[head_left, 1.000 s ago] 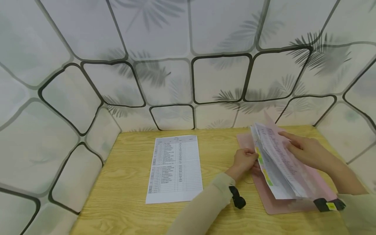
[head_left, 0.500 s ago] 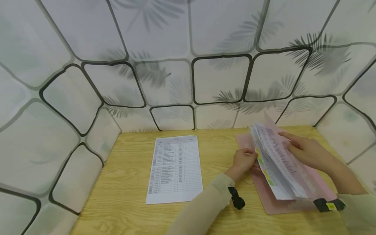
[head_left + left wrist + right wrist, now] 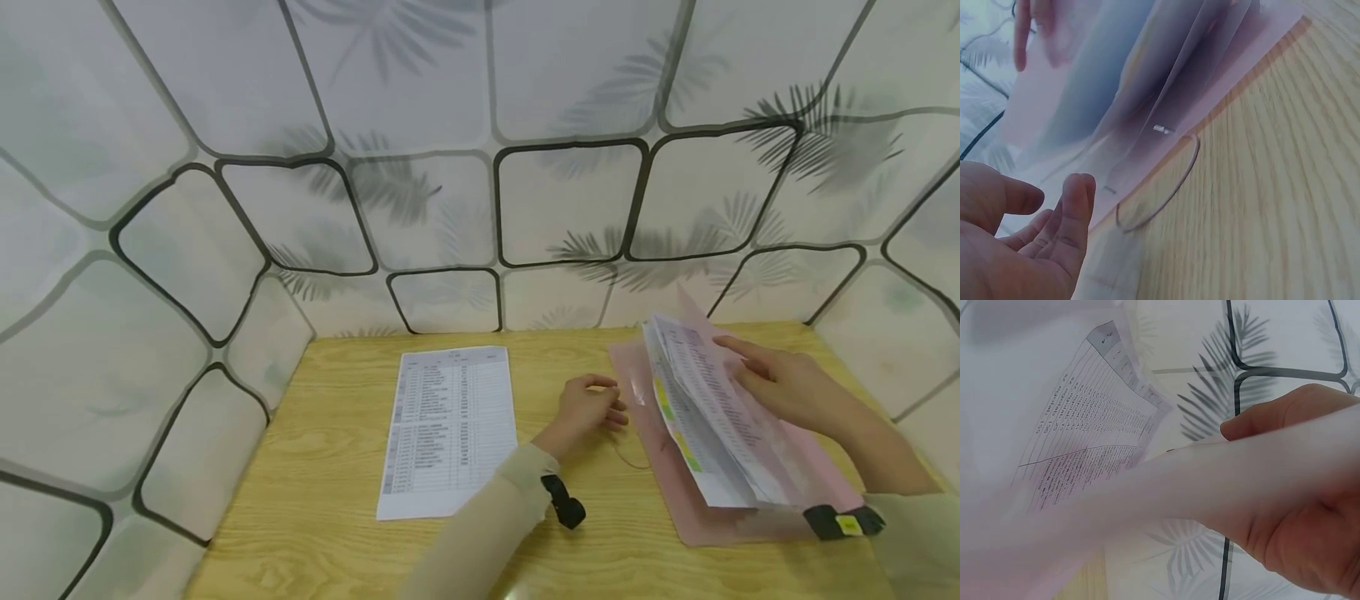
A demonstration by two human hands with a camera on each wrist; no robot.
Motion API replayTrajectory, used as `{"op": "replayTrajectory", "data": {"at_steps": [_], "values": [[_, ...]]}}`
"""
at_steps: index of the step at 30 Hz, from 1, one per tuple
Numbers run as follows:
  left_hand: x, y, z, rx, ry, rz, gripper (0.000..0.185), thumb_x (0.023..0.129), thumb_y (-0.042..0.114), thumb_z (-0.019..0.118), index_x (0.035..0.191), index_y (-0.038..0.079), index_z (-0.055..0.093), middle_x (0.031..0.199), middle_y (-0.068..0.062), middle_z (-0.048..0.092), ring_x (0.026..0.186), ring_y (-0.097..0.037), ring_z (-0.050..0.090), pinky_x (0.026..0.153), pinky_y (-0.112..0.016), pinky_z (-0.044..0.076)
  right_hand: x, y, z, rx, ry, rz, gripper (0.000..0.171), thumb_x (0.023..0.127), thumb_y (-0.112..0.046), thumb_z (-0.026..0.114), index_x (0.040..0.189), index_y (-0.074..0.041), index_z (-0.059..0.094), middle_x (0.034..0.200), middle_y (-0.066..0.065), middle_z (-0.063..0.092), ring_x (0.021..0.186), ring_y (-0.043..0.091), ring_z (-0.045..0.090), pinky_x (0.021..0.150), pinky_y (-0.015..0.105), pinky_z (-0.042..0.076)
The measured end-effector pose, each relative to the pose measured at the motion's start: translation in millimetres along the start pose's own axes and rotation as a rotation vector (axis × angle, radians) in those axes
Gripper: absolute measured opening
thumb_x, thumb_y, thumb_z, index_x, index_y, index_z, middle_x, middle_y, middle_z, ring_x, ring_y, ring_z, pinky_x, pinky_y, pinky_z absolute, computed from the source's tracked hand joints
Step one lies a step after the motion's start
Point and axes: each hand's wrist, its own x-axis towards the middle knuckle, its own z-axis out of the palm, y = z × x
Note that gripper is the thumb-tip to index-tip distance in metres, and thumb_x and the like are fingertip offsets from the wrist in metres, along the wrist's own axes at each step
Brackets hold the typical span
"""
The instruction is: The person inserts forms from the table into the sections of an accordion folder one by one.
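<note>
A pink plastic folder [image 3: 712, 533] lies on the right side of the table, its cover and inner pages raised. My right hand [image 3: 787, 387] pinches the raised cover between thumb and fingers, shown close up in the right wrist view. Inside stand printed papers [image 3: 697, 400], several with yellow and green marks along the left edge. My left hand [image 3: 588, 408] is off the folder, just left of its edge, with loosely bent fingers and nothing in them. From the folder's edge a thin elastic cord [image 3: 1192, 165] loops onto the table in the left wrist view.
A printed table sheet [image 3: 450, 433] lies flat on the wooden table [image 3: 315, 500], left of the folder. Behind and to both sides stands a patterned wall [image 3: 427, 200]. A black strap with a small device [image 3: 566, 504] is on the left wrist.
My left hand has let go of the folder's left edge and moved a little left. The right hand and raised cover have stayed in place.
</note>
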Motion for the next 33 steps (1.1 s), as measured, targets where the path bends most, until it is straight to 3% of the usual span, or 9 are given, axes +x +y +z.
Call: {"op": "replayTrajectory", "data": {"at_steps": [2, 4, 8, 11, 17, 20, 29, 33], "values": [[-0.4, 1.6, -11.3, -0.004, -0.005, 0.000, 0.026, 0.102, 0.004, 0.063, 0.126, -0.003, 0.068, 0.091, -0.022, 0.078, 0.065, -0.018, 0.074, 0.069, -0.037, 0.067, 1, 0, 0, 0.002, -0.003, 0.001, 0.051, 0.108, -0.016, 0.054, 0.157, -0.002, 0.046, 0.092, 0.010, 0.063, 0.057, 0.009, 0.035, 0.054, 0.027, 0.032], [-2.5, 3.3, -23.0, 0.007, -0.006, 0.002, 0.030, 0.102, 0.004, 0.063, 0.130, -0.004, 0.066, 0.094, -0.022, 0.078, 0.066, -0.016, 0.073, 0.071, -0.038, 0.067, 1, 0, 0, 0.006, 0.003, -0.005, 0.051, 0.108, -0.016, 0.055, 0.156, -0.002, 0.047, 0.084, 0.007, 0.059, 0.056, 0.007, 0.034, 0.053, 0.026, 0.033], [-10.6, 8.3, -48.3, 0.044, 0.001, 0.014, 0.033, 0.103, 0.005, 0.063, 0.134, -0.006, 0.064, 0.104, -0.027, 0.077, 0.071, -0.019, 0.076, 0.076, -0.041, 0.067, 3, 0, 0, 0.004, 0.032, -0.034, 0.050, 0.106, -0.013, 0.056, 0.154, -0.001, 0.050, 0.075, 0.001, 0.052, 0.054, 0.004, 0.031, 0.051, 0.025, 0.032], [-15.9, 10.9, -68.2, 0.058, 0.010, 0.023, 0.035, 0.104, 0.006, 0.062, 0.136, -0.006, 0.063, 0.111, -0.030, 0.075, 0.074, -0.020, 0.077, 0.078, -0.041, 0.067, 4, -1, 0, -0.003, 0.047, -0.048, 0.049, 0.106, -0.012, 0.056, 0.153, -0.001, 0.051, 0.077, 0.001, 0.055, 0.055, 0.004, 0.032, 0.052, 0.025, 0.032], [-21.9, 12.5, -103.8, 0.074, 0.031, 0.011, 0.036, 0.104, 0.008, 0.061, 0.138, -0.006, 0.061, 0.117, -0.032, 0.073, 0.073, -0.015, 0.074, 0.076, -0.038, 0.067, 4, -2, 0, 0.000, 0.023, -0.026, 0.050, 0.108, -0.015, 0.052, 0.155, -0.002, 0.048, 0.067, -0.004, 0.036, 0.050, 0.003, 0.030, 0.050, 0.025, 0.033], [-24.8, 14.3, -119.4, 0.107, 0.046, -0.003, 0.037, 0.104, 0.009, 0.061, 0.139, -0.005, 0.061, 0.117, -0.030, 0.073, 0.071, -0.013, 0.073, 0.073, -0.035, 0.067, 3, -1, 1, -0.004, 0.026, -0.027, 0.049, 0.108, -0.015, 0.052, 0.155, -0.002, 0.048, 0.067, -0.005, 0.035, 0.051, 0.004, 0.030, 0.051, 0.026, 0.032], [-39.2, 24.2, -171.1, 0.413, 0.212, 0.065, 0.036, 0.100, 0.011, 0.064, 0.132, -0.005, 0.063, 0.098, -0.022, 0.078, 0.066, -0.017, 0.074, 0.060, -0.029, 0.064, 5, -2, -1, 0.004, 0.013, -0.026, 0.050, 0.108, -0.016, 0.052, 0.156, -0.002, 0.047, 0.069, -0.004, 0.038, 0.053, 0.004, 0.031, 0.052, 0.026, 0.032], [-43.7, 25.4, -192.9, 0.494, 0.280, 0.078, 0.037, 0.099, 0.012, 0.065, 0.131, -0.005, 0.064, 0.091, -0.019, 0.078, 0.062, -0.015, 0.072, 0.056, -0.027, 0.061, 5, -2, -2, 0.009, 0.003, -0.027, 0.051, 0.109, -0.016, 0.052, 0.157, -0.002, 0.046, 0.071, -0.004, 0.040, 0.053, 0.004, 0.030, 0.050, 0.025, 0.031]]}}
